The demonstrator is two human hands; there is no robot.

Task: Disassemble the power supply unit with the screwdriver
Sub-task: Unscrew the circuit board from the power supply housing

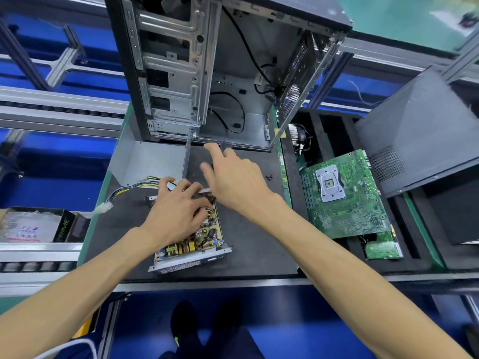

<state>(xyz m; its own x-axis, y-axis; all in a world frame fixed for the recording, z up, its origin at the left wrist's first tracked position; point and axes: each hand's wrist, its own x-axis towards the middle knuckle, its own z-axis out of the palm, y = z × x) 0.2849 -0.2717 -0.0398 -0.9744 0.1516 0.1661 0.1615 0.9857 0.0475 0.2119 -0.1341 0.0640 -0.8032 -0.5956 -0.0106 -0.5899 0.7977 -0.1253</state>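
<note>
The power supply unit [190,251] lies open on the black mat, its circuit board and parts exposed inside the metal tray. My left hand [178,209] rests on its far half, fingers curled over the board and the tray's back edge. A bundle of yellow and black wires [129,187] runs from the unit to a white plug [103,209]. The unit's grey metal cover [147,161] lies behind it. My right hand [234,177] hovers over the mat with fingers spread, holding nothing. Just beyond its fingertips is a small dark blurred object [223,146]; I cannot tell what it is.
An opened computer case [207,73] stands at the back of the mat [254,250]. Two loose screws [269,176] lie right of my right hand. A green motherboard [344,198] and a smaller board [383,248] rest in a black foam tray on the right, beside a grey side panel [420,130].
</note>
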